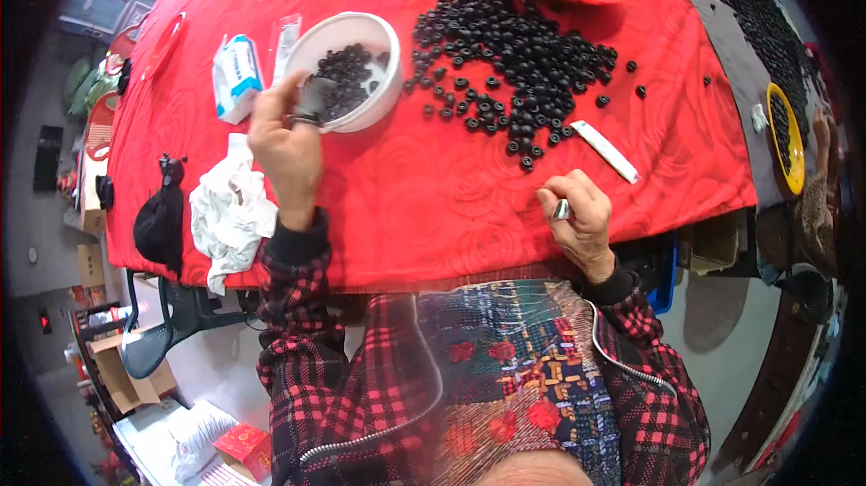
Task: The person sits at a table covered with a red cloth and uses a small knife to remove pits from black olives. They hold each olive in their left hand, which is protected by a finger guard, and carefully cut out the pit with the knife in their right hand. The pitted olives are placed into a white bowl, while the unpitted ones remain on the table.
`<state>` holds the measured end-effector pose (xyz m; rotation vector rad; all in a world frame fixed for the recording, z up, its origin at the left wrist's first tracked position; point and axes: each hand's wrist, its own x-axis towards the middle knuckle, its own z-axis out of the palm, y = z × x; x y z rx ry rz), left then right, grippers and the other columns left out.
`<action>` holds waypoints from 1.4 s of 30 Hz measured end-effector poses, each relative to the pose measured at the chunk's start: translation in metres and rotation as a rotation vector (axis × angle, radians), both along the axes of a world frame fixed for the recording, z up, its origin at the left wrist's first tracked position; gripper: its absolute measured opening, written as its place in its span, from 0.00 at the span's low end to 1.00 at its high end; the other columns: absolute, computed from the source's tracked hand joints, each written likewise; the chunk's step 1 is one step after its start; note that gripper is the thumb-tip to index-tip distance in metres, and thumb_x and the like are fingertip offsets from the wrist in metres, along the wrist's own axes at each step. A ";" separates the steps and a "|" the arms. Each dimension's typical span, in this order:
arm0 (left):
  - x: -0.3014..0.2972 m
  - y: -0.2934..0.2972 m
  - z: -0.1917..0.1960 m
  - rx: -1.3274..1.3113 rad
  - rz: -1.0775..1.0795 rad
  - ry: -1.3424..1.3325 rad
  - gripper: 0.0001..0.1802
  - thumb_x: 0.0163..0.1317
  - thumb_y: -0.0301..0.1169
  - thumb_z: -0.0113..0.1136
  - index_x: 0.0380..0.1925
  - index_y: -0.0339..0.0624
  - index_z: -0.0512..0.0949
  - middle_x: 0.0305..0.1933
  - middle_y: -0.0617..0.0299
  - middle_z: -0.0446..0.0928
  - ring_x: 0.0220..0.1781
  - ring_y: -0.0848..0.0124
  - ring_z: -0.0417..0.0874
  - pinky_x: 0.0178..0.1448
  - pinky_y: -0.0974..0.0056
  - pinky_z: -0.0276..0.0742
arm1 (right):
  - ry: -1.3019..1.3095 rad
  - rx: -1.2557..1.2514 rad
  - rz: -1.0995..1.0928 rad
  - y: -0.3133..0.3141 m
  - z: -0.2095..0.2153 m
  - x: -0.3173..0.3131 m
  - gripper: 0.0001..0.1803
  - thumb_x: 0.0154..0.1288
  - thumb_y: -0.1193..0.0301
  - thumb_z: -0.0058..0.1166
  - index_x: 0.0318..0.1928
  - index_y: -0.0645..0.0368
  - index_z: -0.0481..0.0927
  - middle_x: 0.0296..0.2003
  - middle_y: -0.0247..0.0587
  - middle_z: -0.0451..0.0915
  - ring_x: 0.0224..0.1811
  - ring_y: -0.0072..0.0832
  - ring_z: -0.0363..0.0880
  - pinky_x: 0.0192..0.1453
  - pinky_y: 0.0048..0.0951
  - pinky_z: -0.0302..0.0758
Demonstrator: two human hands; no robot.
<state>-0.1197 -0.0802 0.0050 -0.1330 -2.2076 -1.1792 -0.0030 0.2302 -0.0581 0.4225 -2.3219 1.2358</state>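
Gripping a dark stack of rings [313, 100], the left hand [287, 148] hovered at the white bowl [379, 44]; the right hand [580, 215] clenched a small metal piece [562, 209] on the red-clothed surface [424, 197], black rings [514, 62] heaped beyond, grey floor below.

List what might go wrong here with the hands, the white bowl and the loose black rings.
1. The left hand holds a dark piece at the rim of the white bowl; a knock there could tip the bowl and scatter its black rings.
2. The pile of loose black rings spreads widely on the red tablecloth; strays could roll off the edge.
3. The right hand grips a small metal tool near the table edge; it could slip and drop.
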 end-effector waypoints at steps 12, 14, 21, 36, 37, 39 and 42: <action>0.026 0.134 -0.069 -0.284 -0.739 -0.175 0.12 0.51 0.27 0.67 0.37 0.41 0.81 0.34 0.54 0.77 0.35 0.55 0.81 0.38 0.58 0.77 | 0.003 0.002 0.013 0.002 -0.004 0.002 0.10 0.49 0.81 0.62 0.32 0.61 0.75 0.21 0.42 0.69 0.21 0.37 0.70 0.24 0.35 0.66; 0.024 0.135 -0.071 -0.300 -0.735 -0.192 0.12 0.51 0.28 0.67 0.37 0.42 0.81 0.34 0.53 0.77 0.36 0.54 0.81 0.39 0.56 0.77 | 0.013 -0.001 0.017 0.002 -0.005 0.002 0.09 0.50 0.81 0.62 0.32 0.61 0.76 0.21 0.41 0.70 0.21 0.35 0.70 0.24 0.34 0.65; 0.026 0.134 -0.070 -0.261 -0.670 -0.192 0.11 0.56 0.27 0.62 0.40 0.39 0.79 0.33 0.55 0.78 0.33 0.60 0.81 0.35 0.60 0.76 | 0.021 -0.008 0.041 0.001 -0.004 0.000 0.07 0.54 0.81 0.60 0.32 0.61 0.76 0.21 0.39 0.71 0.21 0.31 0.69 0.24 0.30 0.65; 0.100 0.103 -0.051 1.348 -0.893 -1.192 0.15 0.68 0.35 0.52 0.47 0.35 0.76 0.33 0.63 0.76 0.30 0.75 0.77 0.29 0.69 0.76 | 0.067 -0.147 0.179 -0.027 0.011 0.003 0.19 0.48 0.82 0.65 0.44 0.64 0.79 0.24 0.39 0.74 0.20 0.25 0.71 0.23 0.26 0.66; 0.104 0.105 -0.050 1.393 -0.890 -1.177 0.15 0.67 0.34 0.53 0.47 0.35 0.76 0.33 0.63 0.76 0.30 0.75 0.77 0.29 0.69 0.76 | 0.105 -0.129 0.164 -0.028 0.012 0.004 0.19 0.47 0.82 0.65 0.43 0.65 0.78 0.24 0.40 0.74 0.20 0.28 0.72 0.23 0.28 0.67; 0.111 0.107 -0.046 1.400 -0.896 -1.131 0.14 0.67 0.31 0.53 0.48 0.34 0.76 0.36 0.63 0.77 0.32 0.75 0.78 0.31 0.69 0.76 | 0.182 -0.092 0.134 -0.030 0.015 0.005 0.18 0.47 0.81 0.64 0.42 0.66 0.78 0.23 0.41 0.73 0.21 0.34 0.73 0.24 0.31 0.70; 0.116 0.106 -0.036 1.230 -0.900 -1.033 0.13 0.65 0.26 0.54 0.49 0.34 0.76 0.40 0.63 0.78 0.38 0.77 0.79 0.36 0.71 0.77 | 0.299 0.082 0.141 -0.028 0.022 0.008 0.19 0.44 0.82 0.65 0.41 0.67 0.78 0.23 0.40 0.73 0.21 0.34 0.74 0.23 0.31 0.70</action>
